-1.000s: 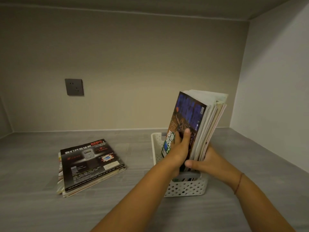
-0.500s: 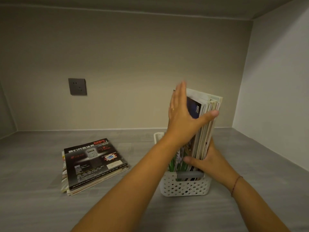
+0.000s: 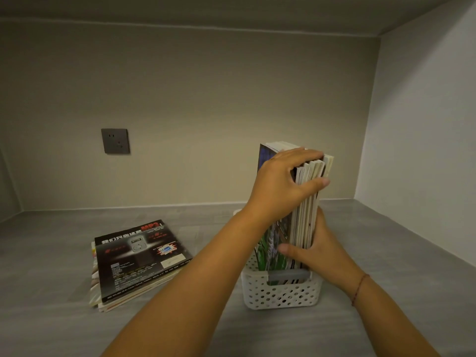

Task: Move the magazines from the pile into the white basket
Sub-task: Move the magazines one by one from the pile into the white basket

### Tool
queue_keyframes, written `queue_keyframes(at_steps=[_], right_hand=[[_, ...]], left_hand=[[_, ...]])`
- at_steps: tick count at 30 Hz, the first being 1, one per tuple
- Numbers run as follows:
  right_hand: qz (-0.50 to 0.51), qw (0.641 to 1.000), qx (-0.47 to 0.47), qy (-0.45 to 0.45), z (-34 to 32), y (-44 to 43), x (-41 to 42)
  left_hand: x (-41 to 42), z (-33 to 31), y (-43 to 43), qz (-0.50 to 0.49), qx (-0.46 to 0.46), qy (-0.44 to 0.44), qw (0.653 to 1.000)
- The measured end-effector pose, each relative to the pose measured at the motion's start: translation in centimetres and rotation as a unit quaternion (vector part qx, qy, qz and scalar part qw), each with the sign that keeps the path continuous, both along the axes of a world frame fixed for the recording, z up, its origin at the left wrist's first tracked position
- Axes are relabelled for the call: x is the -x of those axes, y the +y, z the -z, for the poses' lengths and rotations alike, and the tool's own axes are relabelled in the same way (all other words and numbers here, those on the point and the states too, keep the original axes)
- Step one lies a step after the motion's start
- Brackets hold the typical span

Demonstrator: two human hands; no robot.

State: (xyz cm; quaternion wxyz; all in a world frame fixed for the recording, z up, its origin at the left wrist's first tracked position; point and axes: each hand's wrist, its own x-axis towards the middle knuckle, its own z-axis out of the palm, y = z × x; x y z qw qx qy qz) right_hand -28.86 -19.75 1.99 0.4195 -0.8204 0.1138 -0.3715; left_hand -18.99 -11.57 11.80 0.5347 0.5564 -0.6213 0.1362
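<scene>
A white perforated basket [image 3: 282, 295] stands on the grey surface right of centre. Several magazines [image 3: 306, 202] stand upright in it, spines toward me. My left hand [image 3: 283, 181] clasps the top of this bundle, fingers over the upper edges and thumb across the near side. My right hand [image 3: 316, 248] grips the bundle low down from the right, thumb across its front just above the basket rim. A flat pile of magazines [image 3: 136, 261] with a black cover on top lies to the left, apart from both hands.
A grey wall socket [image 3: 115, 140] sits on the back wall above the pile. A white side wall [image 3: 417, 150] closes the space on the right. The grey surface [image 3: 386, 253] stretches between the basket and that wall.
The bundle went from leaning to upright in the basket. My left hand rose from the lower front cover to the top of the bundle and closed over it. My right hand stayed low.
</scene>
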Motion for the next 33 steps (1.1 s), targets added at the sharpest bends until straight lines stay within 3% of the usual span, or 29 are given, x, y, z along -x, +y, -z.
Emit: queue_keyframes(at_steps=[3, 5, 7, 10, 13, 15, 17, 19, 21, 22, 26, 29, 33], right_hand=[[0.013, 1.000, 0.001, -0.003, 0.0, 0.0, 0.0], [0.021, 1.000, 0.003, -0.004, 0.0, -0.1, 0.1], [0.029, 1.000, 0.000, 0.003, 0.2, 0.0, 0.3], [0.046, 0.999, 0.000, 0.013, 0.7, 0.5, 0.2], [0.095, 0.995, -0.002, -0.021, 1.3, 0.8, -0.4], [0.120, 0.992, 0.003, -0.035, 1.5, 0.9, -0.6], [0.131, 0.991, 0.007, -0.033, 1.6, 0.9, -0.6], [0.137, 0.990, 0.006, -0.028, 1.7, 0.9, -0.5], [0.137, 0.990, -0.003, -0.031, 1.8, 0.8, -0.5], [0.137, 0.990, -0.009, -0.035, 1.9, 0.8, -0.5], [0.150, 0.986, -0.032, -0.072, 2.3, 0.6, -0.4], [0.179, 0.974, -0.069, -0.121, 2.9, 0.5, -0.5], [0.203, 0.963, -0.090, -0.155, 3.0, 0.5, -0.6]], left_hand=[[0.3, -1.0, -0.1, 0.019, -0.054, -0.006, 0.998], [0.2, -1.7, -0.4, 0.008, -0.124, -0.066, 0.990], [0.0, -2.1, -0.6, 0.011, -0.136, -0.076, 0.988], [-0.1, -1.5, -0.4, 0.043, -0.083, -0.001, 0.996], [-0.3, 0.0, -0.8, 0.050, -0.053, 0.011, 0.997], [-0.4, 0.9, -0.9, 0.093, -0.039, 0.127, 0.987], [-1.2, 2.5, -1.4, 0.099, -0.017, 0.340, 0.935], [-2.4, 4.6, -2.1, 0.078, -0.095, 0.540, 0.833], [-2.9, 6.6, -2.6, 0.111, -0.205, 0.651, 0.722], [-2.9, 7.3, -2.7, 0.105, -0.244, 0.668, 0.696], [-3.1, 8.2, -3.2, 0.051, -0.322, 0.655, 0.681], [-2.7, 7.7, -2.6, 0.075, -0.363, 0.649, 0.664], [-2.4, 7.6, -2.2, 0.115, -0.363, 0.608, 0.696]])
